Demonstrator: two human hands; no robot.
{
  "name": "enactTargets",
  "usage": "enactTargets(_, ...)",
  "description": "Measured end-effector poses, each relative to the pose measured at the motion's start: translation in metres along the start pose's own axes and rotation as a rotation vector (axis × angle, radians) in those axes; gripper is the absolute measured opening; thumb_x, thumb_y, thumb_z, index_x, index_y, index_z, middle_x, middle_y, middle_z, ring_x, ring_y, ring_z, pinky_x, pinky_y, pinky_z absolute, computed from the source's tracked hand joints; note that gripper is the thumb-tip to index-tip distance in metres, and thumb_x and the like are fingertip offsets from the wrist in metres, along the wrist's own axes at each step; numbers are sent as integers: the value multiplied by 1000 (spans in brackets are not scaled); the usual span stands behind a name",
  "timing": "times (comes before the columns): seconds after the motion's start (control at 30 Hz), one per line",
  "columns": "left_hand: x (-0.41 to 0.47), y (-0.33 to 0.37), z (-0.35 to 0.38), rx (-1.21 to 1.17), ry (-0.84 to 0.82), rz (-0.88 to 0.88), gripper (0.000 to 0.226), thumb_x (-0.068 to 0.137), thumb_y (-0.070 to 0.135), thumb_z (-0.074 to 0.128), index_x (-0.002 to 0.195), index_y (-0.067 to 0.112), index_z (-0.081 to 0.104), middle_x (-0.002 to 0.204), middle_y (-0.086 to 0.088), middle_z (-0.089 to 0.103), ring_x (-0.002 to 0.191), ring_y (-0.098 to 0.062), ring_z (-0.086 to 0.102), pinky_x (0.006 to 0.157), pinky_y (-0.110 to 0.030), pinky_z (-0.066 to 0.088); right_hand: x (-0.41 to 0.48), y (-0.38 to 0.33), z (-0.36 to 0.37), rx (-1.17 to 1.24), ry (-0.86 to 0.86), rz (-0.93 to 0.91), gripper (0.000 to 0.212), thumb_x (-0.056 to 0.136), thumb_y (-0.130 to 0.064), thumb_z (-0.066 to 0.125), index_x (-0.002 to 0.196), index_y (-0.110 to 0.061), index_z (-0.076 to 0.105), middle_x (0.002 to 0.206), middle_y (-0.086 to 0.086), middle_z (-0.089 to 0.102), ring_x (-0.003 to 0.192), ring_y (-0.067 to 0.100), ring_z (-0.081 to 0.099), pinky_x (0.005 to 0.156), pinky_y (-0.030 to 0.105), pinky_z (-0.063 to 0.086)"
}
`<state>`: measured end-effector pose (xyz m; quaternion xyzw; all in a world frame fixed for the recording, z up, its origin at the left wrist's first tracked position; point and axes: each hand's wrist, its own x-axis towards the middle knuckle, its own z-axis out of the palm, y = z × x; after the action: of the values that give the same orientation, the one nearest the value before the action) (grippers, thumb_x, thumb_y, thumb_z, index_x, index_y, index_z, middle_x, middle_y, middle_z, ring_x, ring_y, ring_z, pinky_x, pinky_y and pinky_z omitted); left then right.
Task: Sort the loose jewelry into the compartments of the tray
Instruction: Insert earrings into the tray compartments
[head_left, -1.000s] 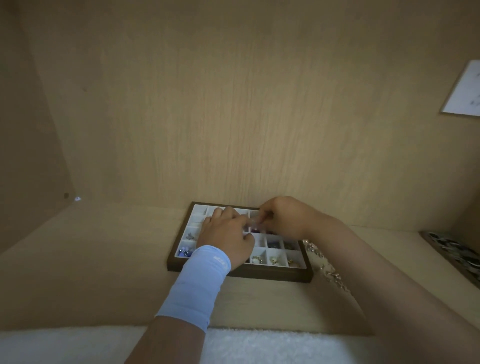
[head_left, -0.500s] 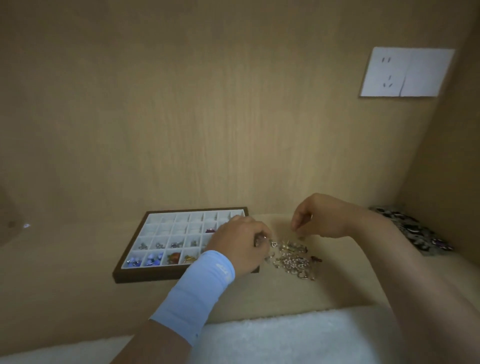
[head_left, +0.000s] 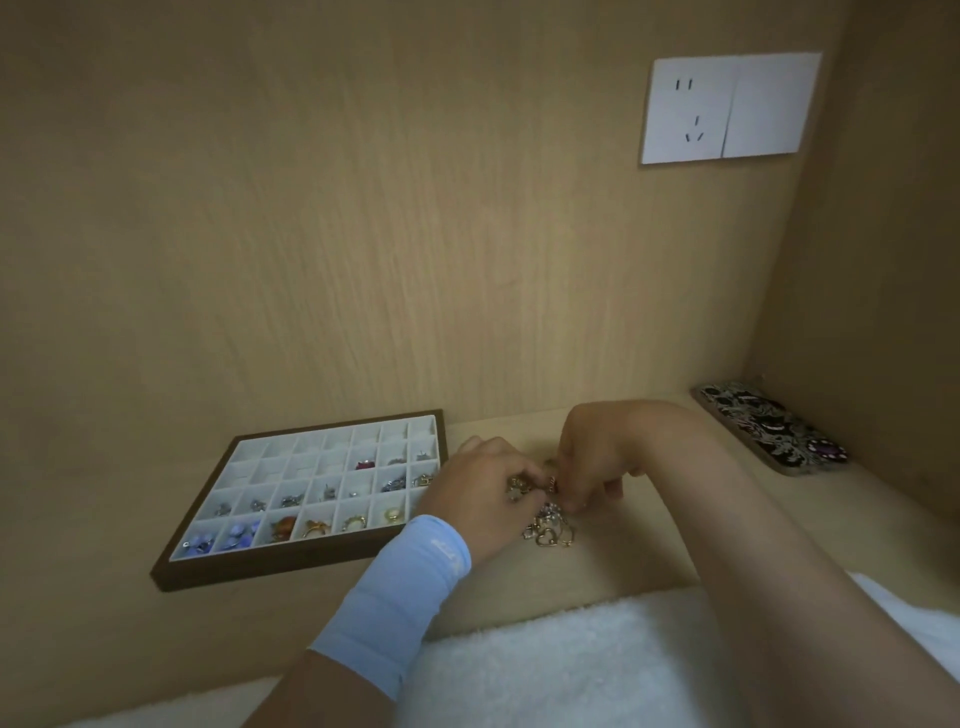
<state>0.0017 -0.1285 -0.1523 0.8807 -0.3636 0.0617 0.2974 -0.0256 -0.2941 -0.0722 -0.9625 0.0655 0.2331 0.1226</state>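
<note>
1. The left fingers (head_left: 511, 470) are curling down onto the jewelry (head_left: 548, 527) and clamping a few gold and silver pieces under the left hand (head_left: 478, 499).
2. The right fingers (head_left: 584, 486) are curling as well, their tips bunching together at the top of the heap. Whether a piece is caught between them cannot be told.
3. The right hand (head_left: 602, 452) is arching over the far side of the heap, nearly touching the left hand.
4. The jewelry is lying in a loose heap on the shelf (head_left: 613, 556), between the two hands and just right of the tray (head_left: 260, 569). A gold heart-shaped piece is showing at its near edge.
5. The tray, dark-rimmed with a white grid, is sitting flat on the shelf close to the back wall.
6. Its two front-left compartments are holding blue pieces, with an orange piece and gold rings beside them. Silver pieces are sitting in the next row, and a red piece farther back.
7. A pale blue sleeve (head_left: 400, 597) is covering the left wrist.
8. A white towel (head_left: 571, 670) is lying along the near edge.
9. A patterned case (head_left: 774, 426) is lying well to the right, by the side wall.
10. A white socket (head_left: 727, 106) is sitting high on the back wall.
</note>
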Motion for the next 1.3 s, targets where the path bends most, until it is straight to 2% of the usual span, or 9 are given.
enactTargets(0.2,-3,-2,-1,5,55,7,13,86,35,65,98,36,70,96,19,62,101,-8,47,95,-33,43,1,-3,2,3,109,-37,18,82,-28,72,88,-13,80,52,-8,65,57,10,62,44,14,40)
enactTargets(0.3,-5,-4,-4,-25,115,-10,16,86,34,63,102,37,67,89,23,65,99,-6,53,91,-34,47,4,-2,-1,97,223,-128,16,86,-24,65,81,-16,77,72,2,75,51,9,60,54,19,45)
enactTargets(0.4,-5,-3,-11,-255,189,-121,18,85,31,64,100,41,65,88,20,68,93,1,61,87,-27,50,7,-4,-1,307,327,-277,16,93,-17,63,82,-12,74,75,1,73,46,8,59,48,17,44)
enactTargets(0.53,-1,-5,-29,-486,276,-285,13,85,25,71,95,32,71,81,11,74,83,-4,69,81,-25,52,9,-14,3,595,377,-392,12,93,-17,69,90,-7,76,79,3,72,49,13,56,53,26,46)
enactTargets(0.7,-6,-7,-55,-687,353,-414,6,81,18,76,79,23,76,76,8,76,68,1,67,73,-23,51,7,-38,13,806,479,-447,10,93,-10,68,98,-3,72,82,13,73,41,5,49,36,14,35)
enactTargets(0.87,-19,-16,-74,-683,356,-501,3,82,26,76,80,24,77,77,9,74,70,-6,64,70,-22,52,17,-55,23,741,584,-535,6,91,-13,71,87,-16,74,76,6,71,47,9,54,50,29,48)
enactTargets(0.97,-26,-23,-84,-680,343,-518,6,85,27,72,82,26,77,79,8,75,72,-11,62,77,-27,54,17,-63,29,729,593,-556,7,90,-15,71,89,-20,76,77,0,71,45,3,56,47,24,45)
enactTargets(1.1,-33,-33,-95,-630,334,-504,6,85,28,72,83,26,77,81,10,75,74,-10,64,71,-23,50,14,-79,39,614,682,-557,7,85,-30,78,91,-26,79,80,-9,74,54,-4,59,55,17,47)
enactTargets(1.3,-36,-54,-110,-552,289,-394,7,87,24,70,85,25,77,82,12,75,80,-1,68,81,-23,53,23,-103,40,496,774,-482,7,82,-38,78,83,-31,77,76,-16,71,71,-1,64,69,29,56)
